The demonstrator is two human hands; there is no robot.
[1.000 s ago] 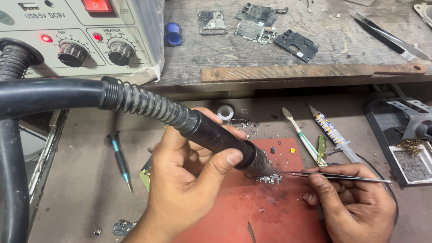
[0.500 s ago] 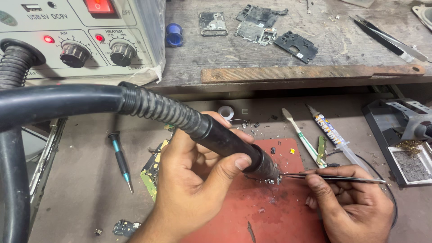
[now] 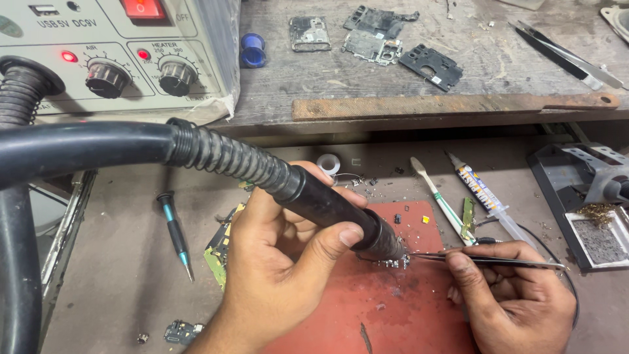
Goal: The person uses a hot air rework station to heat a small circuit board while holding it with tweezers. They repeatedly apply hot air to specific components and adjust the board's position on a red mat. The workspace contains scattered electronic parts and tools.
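Note:
My left hand (image 3: 282,269) grips the black hot-air handpiece (image 3: 334,210), whose ribbed hose (image 3: 78,147) runs off to the left. Its nozzle points down at a small metal part (image 3: 393,263) lying on the red work mat (image 3: 393,308). My right hand (image 3: 517,295) holds thin metal tweezers (image 3: 485,260) level, their tips touching that part from the right. A green circuit board (image 3: 219,252) sits partly hidden under my left hand.
The grey hot-air station (image 3: 124,52) with two knobs and a lit red switch stands back left. Phone boards (image 3: 380,39) lie on the raised shelf. A small screwdriver (image 3: 175,233), a syringe tube (image 3: 485,196), a plastic pry tool (image 3: 436,196) and a soldering stand (image 3: 590,203) surround the mat.
The handpiece and my left hand have edged slightly right and down toward the part. The tweezers stay at the part.

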